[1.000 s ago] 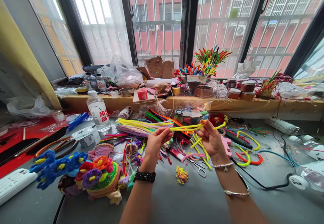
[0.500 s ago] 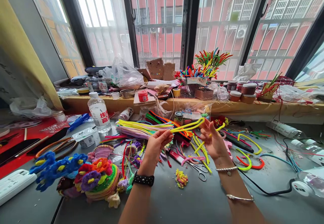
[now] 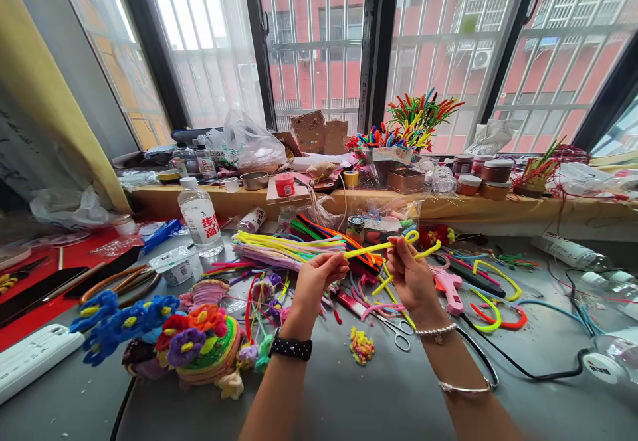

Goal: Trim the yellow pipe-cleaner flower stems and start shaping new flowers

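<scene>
A yellow pipe cleaner (image 3: 369, 250) stretches between my two hands above the table. My left hand (image 3: 319, 288) pinches one end of it between thumb and fingers. At the other side my right hand (image 3: 411, 278) grips it, and a small loop and a loose end stick out past the fingers. Behind my left hand lies a bundle of pastel pipe cleaners (image 3: 279, 247). Beneath the hands are scissors (image 3: 399, 336) and a small clump of yellow and red bits (image 3: 361, 346). A pink glue gun (image 3: 451, 288) rests right of my right hand.
Fuzzy flowers (image 3: 192, 341) stand at the left front, near a white power strip (image 3: 37, 361). A water bottle (image 3: 199, 218) rises behind them. Curved pipe cleaners (image 3: 503, 318) and a black cable (image 3: 528, 371) lie at right. Jars (image 3: 496, 172) line the windowsill.
My right hand has closed from a spread pose onto the yellow pipe cleaner and come slightly lower. The loop that was left of its fingertips now pokes out to their right.
</scene>
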Motion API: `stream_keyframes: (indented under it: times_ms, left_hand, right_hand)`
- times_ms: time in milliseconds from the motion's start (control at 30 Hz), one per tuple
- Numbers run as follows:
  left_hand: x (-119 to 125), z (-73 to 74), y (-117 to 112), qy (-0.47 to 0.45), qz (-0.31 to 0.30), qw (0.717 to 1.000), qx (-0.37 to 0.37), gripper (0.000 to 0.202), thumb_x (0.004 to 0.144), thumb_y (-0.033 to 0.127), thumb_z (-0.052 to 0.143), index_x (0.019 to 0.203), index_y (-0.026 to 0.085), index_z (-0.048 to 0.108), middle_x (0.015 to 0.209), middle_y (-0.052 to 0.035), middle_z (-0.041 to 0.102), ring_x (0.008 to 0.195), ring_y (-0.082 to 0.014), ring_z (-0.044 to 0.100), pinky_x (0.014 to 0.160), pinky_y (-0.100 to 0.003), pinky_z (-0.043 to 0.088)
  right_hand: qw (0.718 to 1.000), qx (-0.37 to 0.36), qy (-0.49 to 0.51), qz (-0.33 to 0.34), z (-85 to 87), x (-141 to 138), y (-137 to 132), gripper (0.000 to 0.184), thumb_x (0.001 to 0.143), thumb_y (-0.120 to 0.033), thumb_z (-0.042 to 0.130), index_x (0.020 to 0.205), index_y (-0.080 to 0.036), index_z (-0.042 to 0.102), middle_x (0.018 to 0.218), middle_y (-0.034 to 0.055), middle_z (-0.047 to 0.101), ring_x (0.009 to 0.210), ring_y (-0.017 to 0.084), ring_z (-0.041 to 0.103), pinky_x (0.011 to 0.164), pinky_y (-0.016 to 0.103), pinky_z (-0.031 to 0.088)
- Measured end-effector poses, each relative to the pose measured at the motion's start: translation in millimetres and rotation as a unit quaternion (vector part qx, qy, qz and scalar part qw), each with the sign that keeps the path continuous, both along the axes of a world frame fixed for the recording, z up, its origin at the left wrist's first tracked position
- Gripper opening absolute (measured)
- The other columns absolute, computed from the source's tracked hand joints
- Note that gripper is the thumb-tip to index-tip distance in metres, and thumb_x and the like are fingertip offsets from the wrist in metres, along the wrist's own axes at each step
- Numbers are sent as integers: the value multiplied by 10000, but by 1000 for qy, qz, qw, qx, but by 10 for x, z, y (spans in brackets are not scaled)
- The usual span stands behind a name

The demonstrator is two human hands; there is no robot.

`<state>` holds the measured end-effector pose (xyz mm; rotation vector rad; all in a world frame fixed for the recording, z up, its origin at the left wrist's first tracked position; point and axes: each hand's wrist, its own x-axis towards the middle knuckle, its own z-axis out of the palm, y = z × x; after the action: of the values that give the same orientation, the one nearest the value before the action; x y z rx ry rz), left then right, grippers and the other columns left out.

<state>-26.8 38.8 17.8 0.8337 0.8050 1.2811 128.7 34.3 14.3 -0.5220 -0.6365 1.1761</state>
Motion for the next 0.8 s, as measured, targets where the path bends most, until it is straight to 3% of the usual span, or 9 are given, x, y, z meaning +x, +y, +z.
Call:
stream_keyframes:
  times_ms: [167,400,533,667,800]
  left_hand:
    - [39,-34,31,-83,80,993,27,195,542,211,685,692,121,597,637,0,615,595,-71,579,630,-172,463]
    - [180,-29,-43,-108,-7,994,-13,213,565,217,675,747,127,611,610,13,596,534,-47,548,559,-146,450]
    - [174,-9,-56,-126,15,992,-3,207,585,233,661,756,124,624,590,22,584,505,-29,528,522,-122,441]
    - [159,-15,-38,-135,19,991,0,178,588,225,658,729,120,639,609,12,596,524,-33,534,515,-116,441]
    - [196,-24,-54,-135,-7,991,5,190,572,232,670,720,115,652,601,1,604,536,-43,541,533,-126,446]
  right_hand:
    - [999,12,-43,-11,-20,-92,2,203,565,-331,682,672,-162,647,532,-31,532,361,-2,257,312,146,163]
    - [996,8,-89,19,-55,-213,-29,235,609,-360,643,739,-164,653,449,-61,427,367,18,241,325,156,178]
    - [990,2,-132,50,-50,-261,-65,223,633,-333,632,751,-145,657,499,-37,481,396,20,278,336,148,207]
    - [994,7,-77,82,-52,-287,-64,189,618,-279,655,769,-167,647,541,-43,494,392,7,254,336,132,202]
    - [995,5,-10,100,-68,-289,-42,176,627,-284,650,767,-177,643,468,-73,378,392,14,230,336,124,207]
